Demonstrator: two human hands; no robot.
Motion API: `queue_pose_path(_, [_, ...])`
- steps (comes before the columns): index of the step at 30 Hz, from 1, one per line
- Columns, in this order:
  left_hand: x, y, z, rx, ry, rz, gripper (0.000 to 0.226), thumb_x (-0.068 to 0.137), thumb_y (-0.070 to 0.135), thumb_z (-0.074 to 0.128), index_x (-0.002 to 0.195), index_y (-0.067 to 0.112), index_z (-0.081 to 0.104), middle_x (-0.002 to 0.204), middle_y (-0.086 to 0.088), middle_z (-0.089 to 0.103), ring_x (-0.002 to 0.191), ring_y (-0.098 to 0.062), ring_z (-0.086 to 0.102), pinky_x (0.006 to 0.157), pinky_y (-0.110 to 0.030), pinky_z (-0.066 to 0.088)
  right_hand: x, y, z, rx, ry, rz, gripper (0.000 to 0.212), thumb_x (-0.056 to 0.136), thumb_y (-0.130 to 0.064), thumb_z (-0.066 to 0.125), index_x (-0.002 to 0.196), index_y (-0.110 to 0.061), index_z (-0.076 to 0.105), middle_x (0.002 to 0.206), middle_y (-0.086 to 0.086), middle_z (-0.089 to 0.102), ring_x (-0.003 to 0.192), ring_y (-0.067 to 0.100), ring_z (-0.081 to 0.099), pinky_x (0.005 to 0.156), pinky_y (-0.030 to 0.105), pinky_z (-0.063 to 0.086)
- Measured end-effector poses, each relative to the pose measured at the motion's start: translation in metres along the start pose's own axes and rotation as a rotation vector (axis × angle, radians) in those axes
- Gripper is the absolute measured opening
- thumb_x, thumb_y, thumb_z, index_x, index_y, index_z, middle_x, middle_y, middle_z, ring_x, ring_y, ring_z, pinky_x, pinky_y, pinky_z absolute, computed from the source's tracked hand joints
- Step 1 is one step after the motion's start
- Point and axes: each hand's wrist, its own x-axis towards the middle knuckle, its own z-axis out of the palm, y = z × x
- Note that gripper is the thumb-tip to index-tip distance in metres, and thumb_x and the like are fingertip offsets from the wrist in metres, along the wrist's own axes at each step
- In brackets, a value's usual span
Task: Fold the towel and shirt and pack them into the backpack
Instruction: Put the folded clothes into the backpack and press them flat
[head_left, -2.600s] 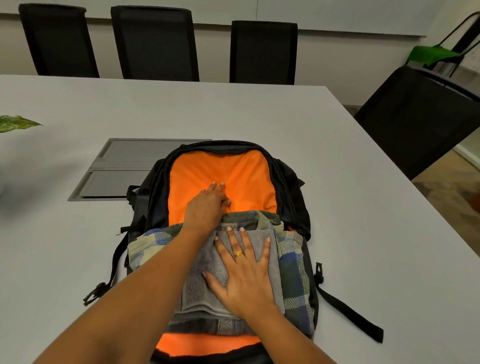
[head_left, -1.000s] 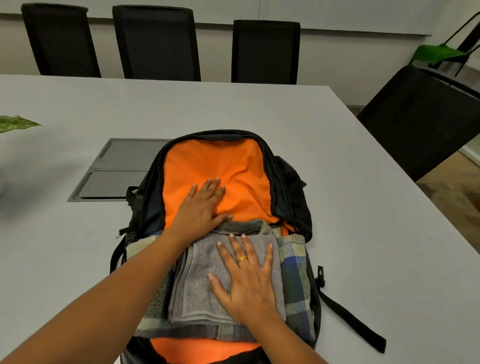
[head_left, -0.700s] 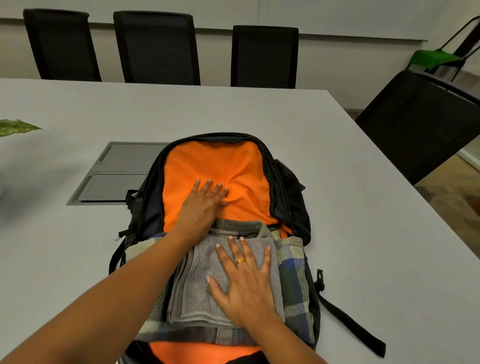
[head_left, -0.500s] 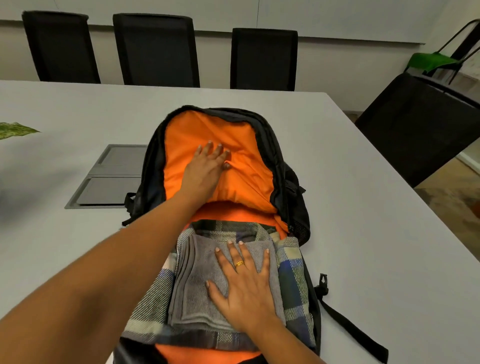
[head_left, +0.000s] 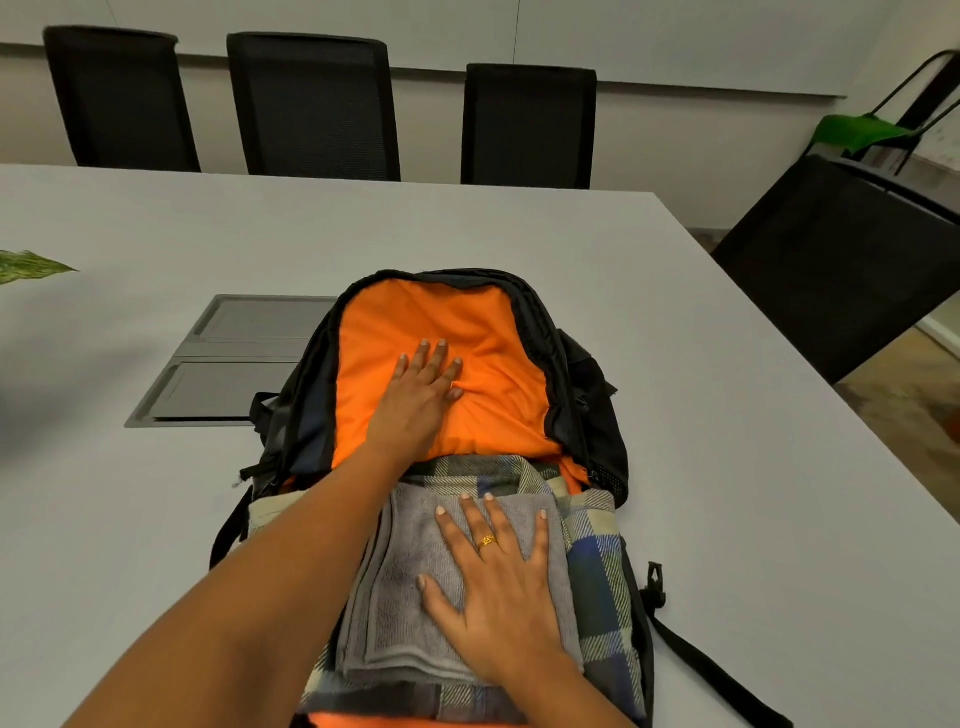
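Left hand (head_left: 415, 400) on backpack (head_left: 597, 415), right hand (head_left: 498, 597) on towel (head_left: 402, 571), shirt (head_left: 597, 571) half-hidden

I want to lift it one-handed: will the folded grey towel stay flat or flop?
Probably flops: the grey towel is soft terry in loose stacked layers, so its edges should droop. Likely not slippery: its rough nap lies on the plaid shirt.

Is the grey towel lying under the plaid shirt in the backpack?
No, the grey towel lies on top of the plaid shirt, with the right hand flat on it.
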Motion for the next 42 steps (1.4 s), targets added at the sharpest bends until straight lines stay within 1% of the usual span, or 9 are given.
queue_pose_path(6, [-0.007, -0.007, -0.007, -0.096, -0.084, 0.040, 0.063, 0.096, 0.052, 0.026, 0.148, 0.019, 0.017, 0.158, -0.006, 0.001, 0.145, -0.021, -0.006, 0.115, -0.036, -0.005, -0.001, -0.001, -0.001, 0.009, -0.045, 0.015, 0.058, 0.085, -0.063, 0.035, 0.131, -0.033, 0.051, 0.135, -0.004, 0.054, 0.130, 0.018, 0.045, 0.101, 0.060, 0.016])
queue_pose_path(12, [-0.037, -0.015, -0.012, 0.011, -0.109, 0.269, 0.112, 0.061, 0.090, 0.003, 0.149, 0.021, 0.012, 0.150, 0.009, -0.006, 0.139, -0.009, -0.010, 0.114, -0.041, -0.007, -0.001, -0.002, -0.002, 0.025, -0.068, 0.026, 0.057, 0.086, -0.064, 0.033, 0.130, -0.032, 0.051, 0.135, 0.001, 0.054, 0.129, 0.020, 0.047, 0.101, 0.059, 0.016])
queue_pose_path(18, [-0.044, -0.022, -0.007, 0.215, -0.083, 0.392, 0.065, 0.083, 0.050, 0.034, 0.127, 0.009, 0.056, 0.130, -0.012, 0.057, 0.121, -0.032, 0.053, 0.093, -0.060, 0.038, 0.005, -0.001, -0.004, 0.037, -0.116, 0.042, 0.057, 0.080, -0.065, 0.037, 0.123, -0.033, 0.057, 0.132, 0.006, 0.056, 0.122, 0.022, 0.053, 0.099, 0.057, 0.017])
queue_pose_path(24, [-0.046, -0.016, -0.018, 0.203, 0.181, 0.484, 0.048, 0.079, 0.027, 0.039, 0.114, 0.004, 0.062, 0.109, -0.018, 0.067, 0.099, -0.036, 0.065, 0.072, -0.071, 0.040, 0.017, 0.000, -0.005, 0.026, -0.141, 0.015, 0.058, 0.079, -0.065, 0.037, 0.122, -0.032, 0.060, 0.126, 0.004, 0.061, 0.120, 0.022, 0.054, 0.100, 0.058, 0.016])
queue_pose_path(28, [-0.041, -0.017, -0.030, 0.206, 0.247, 0.532, 0.046, 0.078, 0.024, 0.040, 0.115, 0.003, 0.057, 0.108, -0.020, 0.067, 0.097, -0.038, 0.065, 0.069, -0.072, 0.039, 0.038, 0.008, -0.010, 0.068, -0.140, -0.032, 0.070, 0.080, -0.065, 0.021, 0.136, -0.030, 0.045, 0.142, 0.007, 0.045, 0.137, 0.024, 0.032, 0.105, 0.057, -0.006])
queue_pose_path(31, [-0.037, -0.020, -0.032, 0.218, 0.119, 0.472, 0.052, 0.080, 0.027, 0.035, 0.113, 0.000, 0.064, 0.114, -0.021, 0.065, 0.103, -0.038, 0.063, 0.074, -0.073, 0.037, 0.041, 0.004, -0.015, 0.046, -0.084, -0.039, 0.056, 0.083, -0.057, 0.033, 0.121, -0.026, 0.061, 0.126, 0.000, 0.061, 0.123, 0.021, 0.051, 0.106, 0.059, 0.019])
queue_pose_path(33, [-0.035, -0.019, -0.029, 0.145, -0.050, 0.395, 0.067, 0.085, 0.038, 0.018, 0.134, 0.004, 0.046, 0.140, -0.019, 0.044, 0.130, -0.035, 0.042, 0.098, -0.071, 0.022, 0.031, -0.001, -0.014, 0.130, 0.087, -0.151, 0.039, 0.085, -0.045, 0.043, 0.108, -0.022, 0.065, 0.112, -0.005, 0.065, 0.108, 0.015, 0.059, 0.096, 0.048, 0.043])
queue_pose_path(36, [-0.038, -0.020, -0.019, 0.112, -0.236, 0.272, 0.086, 0.074, 0.051, -0.008, 0.148, 0.016, 0.021, 0.156, -0.005, 0.014, 0.145, -0.021, 0.008, 0.112, -0.055, -0.001, 0.009, -0.006, -0.013, 0.232, 0.237, -0.374, 0.027, 0.086, -0.039, 0.049, 0.100, -0.021, 0.064, 0.100, -0.007, 0.065, 0.094, 0.012, 0.057, 0.083, 0.031, 0.040])
queue_pose_path(42, [-0.054, -0.001, -0.015, 0.066, -0.177, 0.132, 0.059, 0.097, 0.043, 0.037, 0.148, 0.021, 0.019, 0.157, 0.000, 0.010, 0.145, -0.016, 0.003, 0.114, -0.047, -0.002, 0.000, 0.005, -0.004, 0.197, 0.223, -0.443, 0.035, 0.088, -0.045, 0.047, 0.108, -0.021, 0.062, 0.108, -0.008, 0.063, 0.105, 0.011, 0.053, 0.089, 0.029, 0.035])
